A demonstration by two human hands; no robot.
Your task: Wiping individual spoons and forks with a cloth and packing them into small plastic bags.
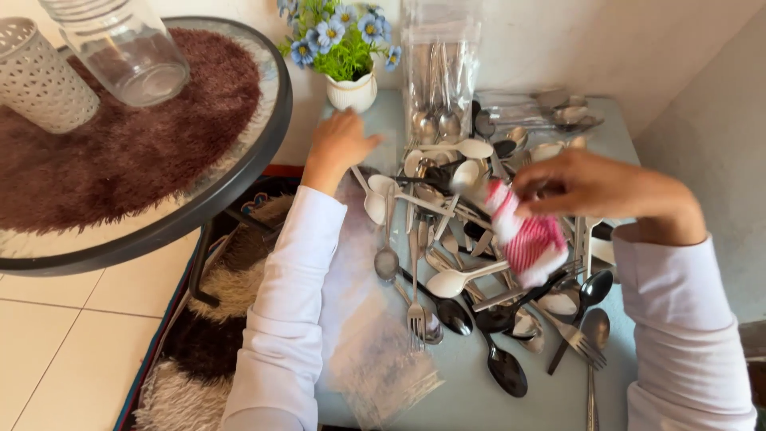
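The right hand (594, 185) is clamped on a red-and-white striped cloth (528, 239) above the pile of metal cutlery (463, 263); the left hand (339, 144) rests open on the pale bench (471, 399). A firmer grip would help wiping.

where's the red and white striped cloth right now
In the head view the striped cloth is right of centre, held in the right hand above the pile of cutlery on the small table.

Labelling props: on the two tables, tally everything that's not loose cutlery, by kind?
Clear glass jar: 1
White perforated holder: 1
Brown fluffy round mat: 1
White pot of blue flowers: 1
Clear plastic bags: 2
Red-and-white striped cloth, in the right hand: 1
Total: 7
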